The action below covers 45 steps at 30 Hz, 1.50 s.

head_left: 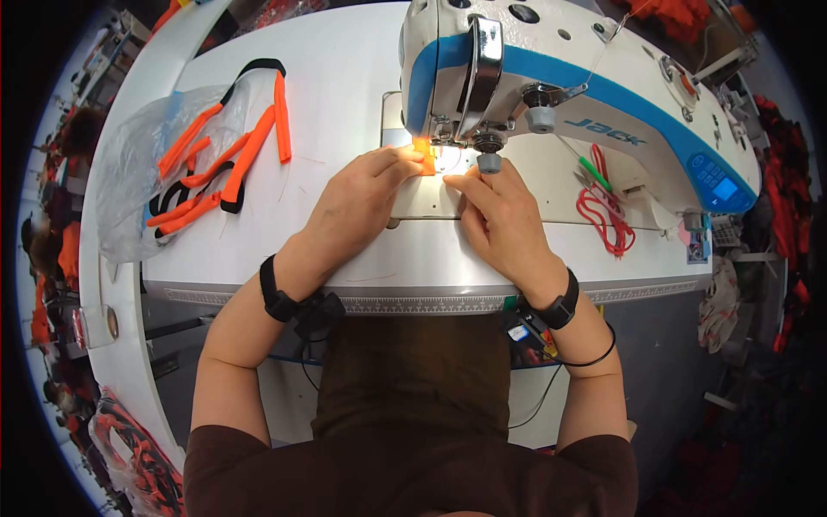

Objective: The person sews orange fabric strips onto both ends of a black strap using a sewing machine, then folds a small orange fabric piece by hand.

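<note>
Under the lit needle area of the sewing machine (551, 77) lies a small orange fabric strip (427, 164). My left hand (366, 194) grips its left side, fingers pressed together. My right hand (506, 215) is closed just right of the strip, thumb and forefinger pinched near the needle plate; whatever they hold is too small to make out. The presser foot and needle are partly lost in the glare. To the left, several orange strips with black ends (237, 172) lie partly on a clear plastic bag (125, 198).
Red cord (594, 211) and a green-handled tool (594, 172) lie under the machine arm. A ruler strip (413, 305) runs along the table's front edge. A plastic bag of orange and black pieces (129, 448) sits at lower left. Loose threads are scattered on the white tabletop (319, 95).
</note>
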Tool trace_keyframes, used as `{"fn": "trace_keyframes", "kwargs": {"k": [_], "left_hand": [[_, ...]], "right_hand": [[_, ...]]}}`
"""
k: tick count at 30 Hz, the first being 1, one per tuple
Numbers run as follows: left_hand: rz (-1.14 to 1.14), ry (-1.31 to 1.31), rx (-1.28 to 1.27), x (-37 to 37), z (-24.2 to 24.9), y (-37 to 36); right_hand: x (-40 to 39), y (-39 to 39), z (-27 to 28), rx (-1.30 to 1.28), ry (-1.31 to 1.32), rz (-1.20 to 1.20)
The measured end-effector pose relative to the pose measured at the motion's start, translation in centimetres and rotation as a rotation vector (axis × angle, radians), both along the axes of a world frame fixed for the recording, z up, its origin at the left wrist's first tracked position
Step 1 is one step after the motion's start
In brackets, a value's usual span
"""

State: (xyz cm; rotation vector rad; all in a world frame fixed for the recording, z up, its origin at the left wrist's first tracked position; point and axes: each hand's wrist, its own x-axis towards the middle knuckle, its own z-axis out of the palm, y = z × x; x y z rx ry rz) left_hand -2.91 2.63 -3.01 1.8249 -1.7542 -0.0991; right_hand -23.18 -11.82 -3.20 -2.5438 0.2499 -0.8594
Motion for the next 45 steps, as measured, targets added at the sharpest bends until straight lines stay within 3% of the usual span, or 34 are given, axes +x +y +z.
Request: {"fn": "trace_keyframes", "kwargs": {"k": [45], "left_hand": [[-0.003, 0.092, -0.028, 0.1, 0.6, -1.4]], "right_hand": [[-0.3, 0.1, 0.1, 0.023, -0.014, -0.001]]}}
